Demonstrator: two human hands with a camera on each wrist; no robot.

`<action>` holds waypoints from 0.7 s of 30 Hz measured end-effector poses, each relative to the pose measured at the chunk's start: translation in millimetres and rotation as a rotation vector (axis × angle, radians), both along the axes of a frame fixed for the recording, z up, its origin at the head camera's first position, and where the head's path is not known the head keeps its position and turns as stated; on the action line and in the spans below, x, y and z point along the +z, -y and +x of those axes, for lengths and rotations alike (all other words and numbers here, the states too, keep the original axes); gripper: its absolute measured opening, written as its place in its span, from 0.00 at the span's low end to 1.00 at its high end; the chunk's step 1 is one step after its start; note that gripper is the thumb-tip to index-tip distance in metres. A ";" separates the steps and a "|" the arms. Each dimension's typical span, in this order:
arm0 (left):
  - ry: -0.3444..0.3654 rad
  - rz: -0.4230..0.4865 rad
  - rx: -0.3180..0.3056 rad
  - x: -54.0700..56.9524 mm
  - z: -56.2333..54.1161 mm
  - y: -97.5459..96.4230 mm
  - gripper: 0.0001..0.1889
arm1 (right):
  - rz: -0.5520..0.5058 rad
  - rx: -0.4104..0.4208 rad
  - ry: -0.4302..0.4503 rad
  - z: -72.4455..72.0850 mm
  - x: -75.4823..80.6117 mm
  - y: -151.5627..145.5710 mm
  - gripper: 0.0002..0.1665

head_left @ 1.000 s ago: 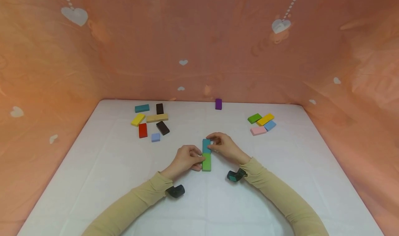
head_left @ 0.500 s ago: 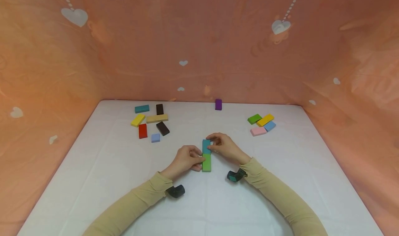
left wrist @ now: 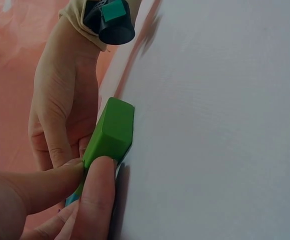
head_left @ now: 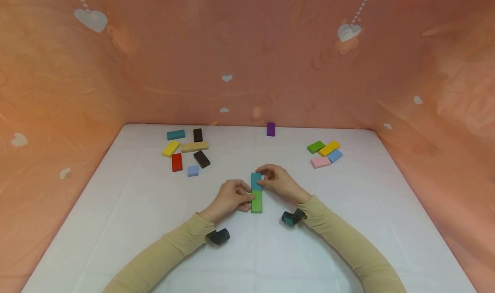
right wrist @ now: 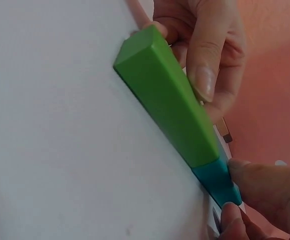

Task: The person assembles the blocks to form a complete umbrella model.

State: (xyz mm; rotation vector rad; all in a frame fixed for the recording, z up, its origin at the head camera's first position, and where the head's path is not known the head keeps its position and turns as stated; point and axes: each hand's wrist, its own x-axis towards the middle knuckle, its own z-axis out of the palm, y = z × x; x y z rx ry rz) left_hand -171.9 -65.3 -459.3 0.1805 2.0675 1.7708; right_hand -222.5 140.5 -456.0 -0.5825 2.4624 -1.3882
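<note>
A green block [head_left: 256, 202] and a teal block [head_left: 255, 181] lie end to end in a line at the middle of the white table. My left hand [head_left: 232, 196] holds the green one from its left side, thumb tip on its upper edge. On the opposite side, my right hand [head_left: 282, 183] pinches the teal one, with its thumb on the near right and its index finger at the far end. In the right wrist view the green block [right wrist: 170, 100] meets the teal block [right wrist: 217, 180] without a visible gap. The left wrist view shows mostly the near end of the green block [left wrist: 116, 122].
At the back left lie several blocks, among them a red block [head_left: 177, 162], a long tan block [head_left: 195, 147] and a light-blue block [head_left: 193, 171]. A purple block [head_left: 271, 129] sits at the back edge. Several more, including a pink block [head_left: 320, 162], are grouped at the right.
</note>
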 end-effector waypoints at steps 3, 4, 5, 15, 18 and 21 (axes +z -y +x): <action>0.005 -0.001 0.012 -4.1 -1.4 0.1 0.13 | 0.012 0.003 0.025 -2.0 0.8 -0.7 0.19; 0.006 -0.002 0.014 -4.7 -1.6 0.2 0.13 | 0.013 0.001 0.040 -3.3 1.6 -1.1 0.19; 0.008 -0.003 0.017 -5.5 -1.9 0.3 0.13 | 0.011 0.001 0.049 -5.0 3.0 -1.8 0.19; 0.006 0.021 0.002 -6.3 -1.6 0.9 0.11 | 0.002 -0.133 -0.072 -53.4 28.4 -16.7 0.25; -0.001 0.021 0.001 -6.6 -1.6 0.9 0.12 | -0.004 -0.163 -0.150 -72.1 30.2 -21.4 0.26; 0.005 0.015 0.006 -6.4 -1.4 0.5 0.12 | -0.027 -0.185 -0.184 -89.0 28.3 -24.5 0.28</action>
